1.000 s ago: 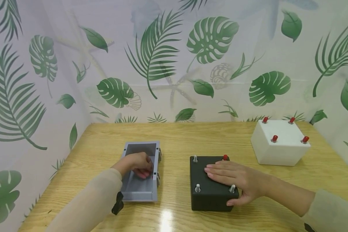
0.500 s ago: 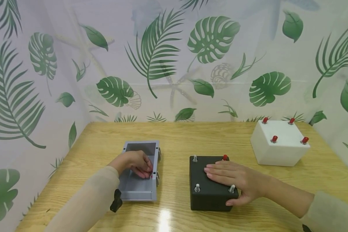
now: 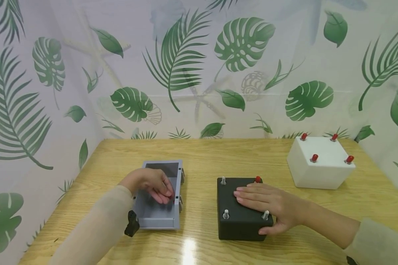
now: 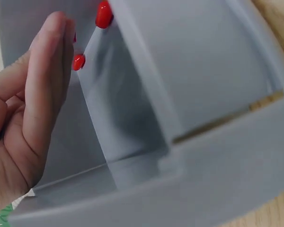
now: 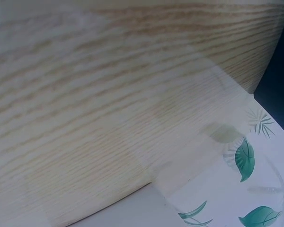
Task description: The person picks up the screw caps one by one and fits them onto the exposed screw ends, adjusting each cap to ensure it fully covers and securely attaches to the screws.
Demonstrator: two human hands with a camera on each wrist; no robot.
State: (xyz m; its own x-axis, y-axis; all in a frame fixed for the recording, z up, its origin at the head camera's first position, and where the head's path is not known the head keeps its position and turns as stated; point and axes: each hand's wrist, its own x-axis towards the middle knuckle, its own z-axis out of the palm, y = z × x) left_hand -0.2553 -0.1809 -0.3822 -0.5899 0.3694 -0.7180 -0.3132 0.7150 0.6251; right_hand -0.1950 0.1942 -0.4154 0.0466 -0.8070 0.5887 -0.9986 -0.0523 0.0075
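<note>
My left hand (image 3: 154, 184) reaches into a grey plastic bin (image 3: 157, 223), fingertips low near its right wall. In the left wrist view the fingers (image 4: 45, 85) lie together beside small red caps (image 4: 79, 62) in the bin; a sliver of red shows behind the fingertips. I cannot tell whether they pinch a cap. My right hand (image 3: 268, 202) rests on a black box (image 3: 229, 195), fingers straight across its top and thumb at its side. Three bare metal posts (image 3: 226, 214) stand at its corners; a red cap (image 3: 258, 179) covers the far right one.
A white box (image 3: 318, 169) with red caps on its corner posts stands at the back right of the wooden table (image 3: 199, 158). Behind hangs a leaf-patterned backdrop (image 3: 185, 73). Clips (image 3: 181, 201) jut from the bin's right side.
The left hand has risen slightly and shifted a little left within the bin. My right hand has stayed in place on the black box.
</note>
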